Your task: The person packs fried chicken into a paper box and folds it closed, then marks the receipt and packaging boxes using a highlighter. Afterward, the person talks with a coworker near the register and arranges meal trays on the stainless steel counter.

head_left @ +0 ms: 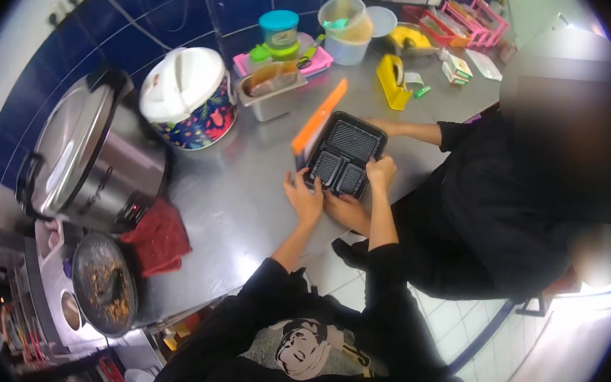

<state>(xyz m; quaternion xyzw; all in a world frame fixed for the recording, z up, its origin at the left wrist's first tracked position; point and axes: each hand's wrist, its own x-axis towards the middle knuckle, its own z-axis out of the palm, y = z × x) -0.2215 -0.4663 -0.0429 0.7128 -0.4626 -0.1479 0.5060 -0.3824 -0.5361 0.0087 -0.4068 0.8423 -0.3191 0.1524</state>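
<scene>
The black tray (347,153) stretches lengthwise ahead and right of the left hand (305,198); curled right hand (381,172) nearer its middle. Whether either pinches cannot be told.

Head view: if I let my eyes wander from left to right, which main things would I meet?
Big cooker, flowery pot, metal tin, black tray, yellow dispenser, green-and-white box.
</scene>
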